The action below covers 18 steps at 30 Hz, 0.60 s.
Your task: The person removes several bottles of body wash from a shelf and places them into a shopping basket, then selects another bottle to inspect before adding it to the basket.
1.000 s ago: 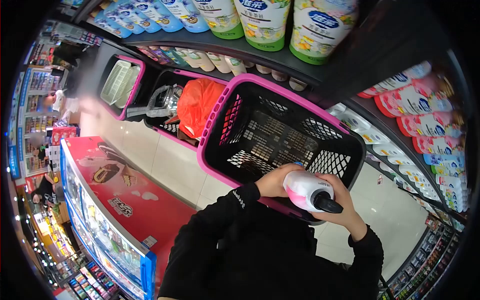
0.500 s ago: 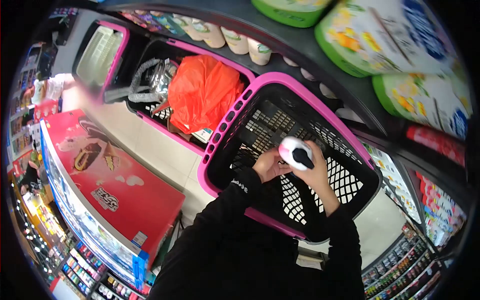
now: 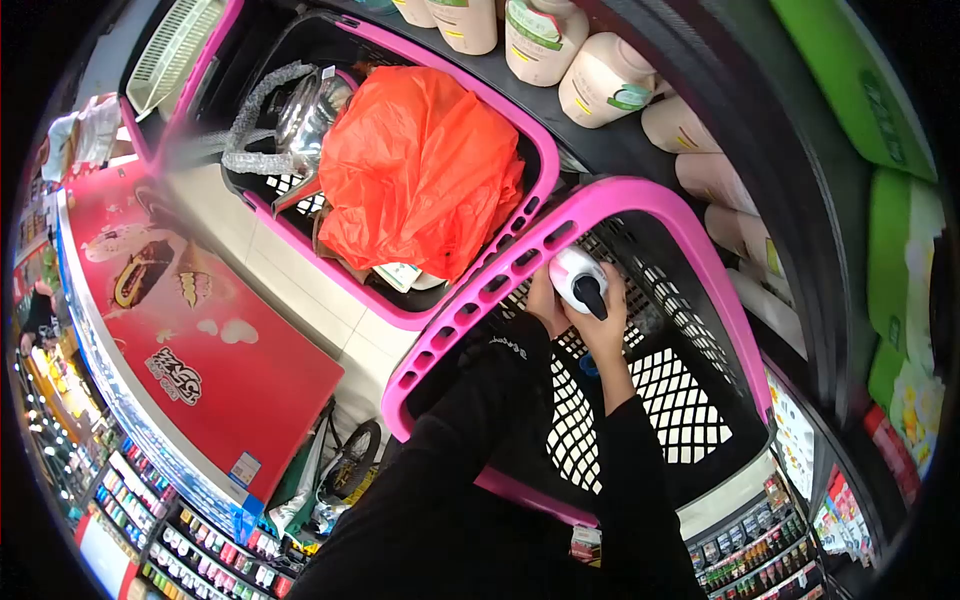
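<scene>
A white bottle with a black pump top and a pink patch point(image 3: 578, 280) is held upright between both hands, inside the black basket with a pink rim point(image 3: 722, 262). My left hand point(image 3: 545, 302) presses its left side, fingers partly hidden behind the bottle. My right hand point(image 3: 607, 318) wraps round the right side near the pump. Below the hands, a small blue round item point(image 3: 589, 366) shows in the basket. In the adjoining pink-rimmed basket point(image 3: 395, 312) lie a red plastic bag point(image 3: 420, 170) and a shiny metal kettle point(image 3: 308, 118) with a wrapped handle.
Pale bottles point(image 3: 612, 80) line the dark shelf along the top and right. Green and white packs point(image 3: 905, 270) stand at the far right. A red display case point(image 3: 200, 340) occupies the left. Behind the baskets is another pink-edged basket point(image 3: 178, 52). Stocked shelves point(image 3: 765, 535) appear lower right.
The view has moved closer to the baskets and shelf. Both hands and the bottle sit deeper in the basket, nearer its upper rim. The blue item has come into sight.
</scene>
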{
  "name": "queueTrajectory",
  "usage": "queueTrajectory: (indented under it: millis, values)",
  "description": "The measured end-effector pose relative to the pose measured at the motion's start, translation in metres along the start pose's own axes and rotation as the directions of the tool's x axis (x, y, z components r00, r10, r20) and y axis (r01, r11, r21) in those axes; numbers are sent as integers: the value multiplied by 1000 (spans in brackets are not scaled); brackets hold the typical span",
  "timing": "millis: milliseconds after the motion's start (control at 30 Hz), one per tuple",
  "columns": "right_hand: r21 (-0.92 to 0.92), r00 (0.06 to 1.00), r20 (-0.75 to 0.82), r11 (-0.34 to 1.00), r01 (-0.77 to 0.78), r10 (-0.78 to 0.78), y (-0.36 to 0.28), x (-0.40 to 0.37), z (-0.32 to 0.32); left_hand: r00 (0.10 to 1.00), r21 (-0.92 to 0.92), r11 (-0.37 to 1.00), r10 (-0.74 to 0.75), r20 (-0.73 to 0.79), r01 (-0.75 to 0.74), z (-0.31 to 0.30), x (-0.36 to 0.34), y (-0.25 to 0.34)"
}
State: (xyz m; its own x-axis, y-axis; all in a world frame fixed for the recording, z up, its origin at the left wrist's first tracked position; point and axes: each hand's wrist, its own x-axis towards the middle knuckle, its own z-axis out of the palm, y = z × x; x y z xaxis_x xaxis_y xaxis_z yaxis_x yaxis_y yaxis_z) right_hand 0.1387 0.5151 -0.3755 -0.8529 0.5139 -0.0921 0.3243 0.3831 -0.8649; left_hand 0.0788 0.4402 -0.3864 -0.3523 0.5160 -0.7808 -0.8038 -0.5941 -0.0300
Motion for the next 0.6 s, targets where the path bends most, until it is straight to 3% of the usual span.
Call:
queueTrajectory:
  millis: [133, 233, 267, 300, 367, 433, 600]
  values:
    - [-54, 999, 47, 999, 3, -1, 11, 5, 12, 998, -16, 999, 33, -50, -34, -30, 33, 0]
    - [35, 1000, 27, 999, 4, -5, 24, 7, 23, 948, 237, 918, 313, 55, -317, -67, 73, -9]
    - [30, 999, 31, 999, -13, 12, 27, 8, 26, 960, 17, 962, 273, -60, -273, -62, 75, -9]
    - [31, 999, 31, 999, -11, 10, 31, 9, 27, 960, 17, 962, 275, -58, -274, -60, 73, -8]
    - [-22, 999, 45, 1000, -5, 6, 34, 11, 29, 997, 2, 997, 74, -4, -74, -38, 52, 8]
    - [-19, 999, 46, 1000, -22, 23, 40, 11, 33, 995, -30, 996, 88, 50, -87, -45, 62, 9]
    - [28, 999, 3, 999, -43, 43, 41, 15, 38, 1000, -17, 1000, 8, 1, -8, -43, 68, 14]
